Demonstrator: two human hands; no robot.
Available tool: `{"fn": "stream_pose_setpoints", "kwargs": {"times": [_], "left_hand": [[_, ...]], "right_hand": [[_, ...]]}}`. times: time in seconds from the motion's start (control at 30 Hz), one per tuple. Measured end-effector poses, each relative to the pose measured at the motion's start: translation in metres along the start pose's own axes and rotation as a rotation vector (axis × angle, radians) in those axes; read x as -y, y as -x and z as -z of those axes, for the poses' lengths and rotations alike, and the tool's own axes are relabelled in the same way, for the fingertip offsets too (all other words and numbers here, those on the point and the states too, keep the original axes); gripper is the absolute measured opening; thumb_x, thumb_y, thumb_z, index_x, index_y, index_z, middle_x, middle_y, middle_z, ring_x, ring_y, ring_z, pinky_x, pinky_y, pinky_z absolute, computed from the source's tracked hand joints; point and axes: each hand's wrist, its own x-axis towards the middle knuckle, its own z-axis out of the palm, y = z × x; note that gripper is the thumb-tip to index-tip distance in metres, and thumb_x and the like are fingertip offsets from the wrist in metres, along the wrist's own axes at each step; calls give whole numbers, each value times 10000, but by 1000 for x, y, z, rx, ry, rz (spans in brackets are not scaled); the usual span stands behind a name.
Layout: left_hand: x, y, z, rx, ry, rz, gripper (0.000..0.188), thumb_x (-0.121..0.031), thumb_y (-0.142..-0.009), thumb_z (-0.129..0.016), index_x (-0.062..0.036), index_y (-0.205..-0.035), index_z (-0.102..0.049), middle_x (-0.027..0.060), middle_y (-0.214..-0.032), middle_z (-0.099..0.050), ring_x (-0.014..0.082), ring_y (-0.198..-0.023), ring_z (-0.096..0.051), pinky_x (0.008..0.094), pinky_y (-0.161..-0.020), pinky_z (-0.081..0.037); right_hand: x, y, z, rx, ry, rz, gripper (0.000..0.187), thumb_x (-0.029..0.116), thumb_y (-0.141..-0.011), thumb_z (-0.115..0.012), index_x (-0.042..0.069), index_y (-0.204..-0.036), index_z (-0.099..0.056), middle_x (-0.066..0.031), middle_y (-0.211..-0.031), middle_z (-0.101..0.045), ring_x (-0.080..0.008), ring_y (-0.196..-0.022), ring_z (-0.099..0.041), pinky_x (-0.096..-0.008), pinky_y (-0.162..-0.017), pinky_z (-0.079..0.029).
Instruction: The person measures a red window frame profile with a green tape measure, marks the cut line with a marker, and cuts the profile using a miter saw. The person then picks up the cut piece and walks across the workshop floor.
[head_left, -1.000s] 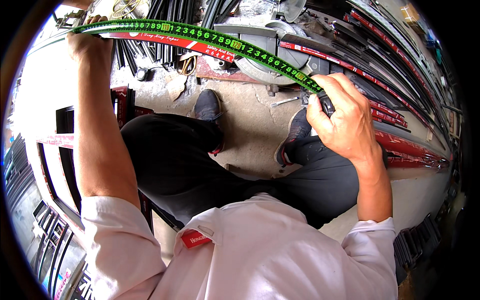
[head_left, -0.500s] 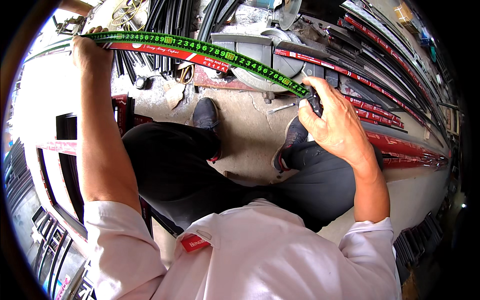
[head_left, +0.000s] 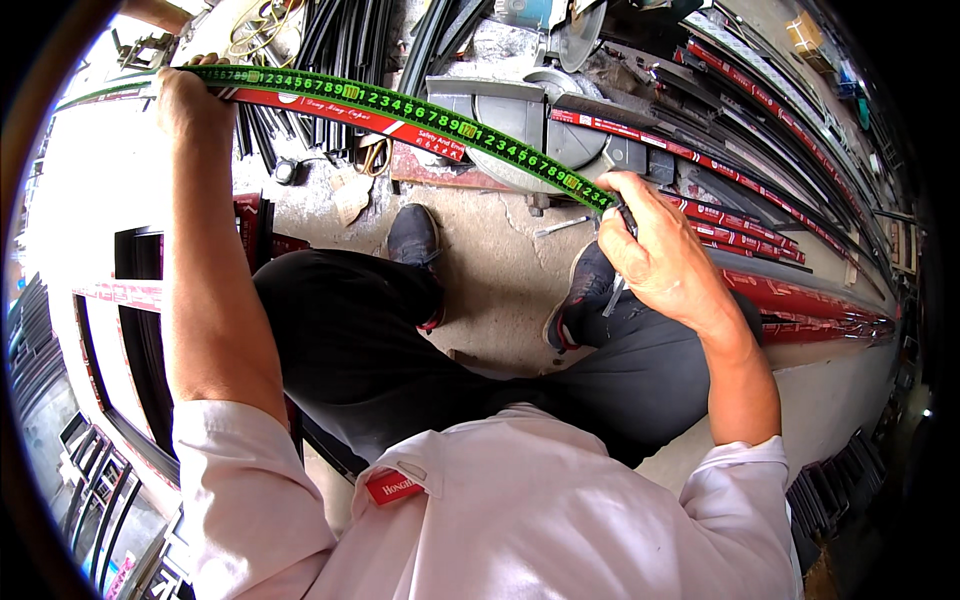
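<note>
A green tape measure blade (head_left: 415, 112) with black markings stretches in an arc across the upper part of the view. At its left, my left hand (head_left: 195, 105) is closed around the blade and a long strip with a red printed face (head_left: 365, 123) that lies just under it. The blade runs on past this hand to the far left. My right hand (head_left: 660, 245) is closed around the tape's dark case at the blade's other end; the fingers hide most of the case. A grey strap (head_left: 614, 296) dangles below that hand.
A mitre saw (head_left: 510, 110) stands on the floor beyond the blade. Bundles of black bars (head_left: 345, 40) lie behind it, and red-wrapped profiles (head_left: 820, 290) stretch along the right. Dark frames (head_left: 140, 350) stand at the left. A small pale stick (head_left: 562, 226) lies near my feet.
My right hand has dropped slightly with the tape case, and the strap now hangs in sight beneath it. My left hand keeps its grip, a little further right in the view.
</note>
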Motion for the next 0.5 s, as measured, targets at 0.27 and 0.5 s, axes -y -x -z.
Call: {"fn": "stream_pose_setpoints", "kwargs": {"times": [0.27,0.5], "left_hand": [[2,9,-9,14,-45,6,388,-302,-1118,-335,27,-1033,-522,153,-879,-619,276,-762,-597,384,-730,-578],[7,33,-35,-13,-52,-54,347,-262,-1100,-389,37,-1045,-556,179,-935,-664,298,-819,-664,407,-768,-608]], "right_hand": [[-3,-8,-11,78,-52,2,352,108,-970,-556,-72,-1270,-589,-275,-1063,-642,-442,-973,-638,-472,-904,-513],[-2,-22,-26,113,-111,26,362,88,-967,-569,-81,-1286,-591,-166,-947,-606,-261,-843,-594,-392,-806,-495]]}}
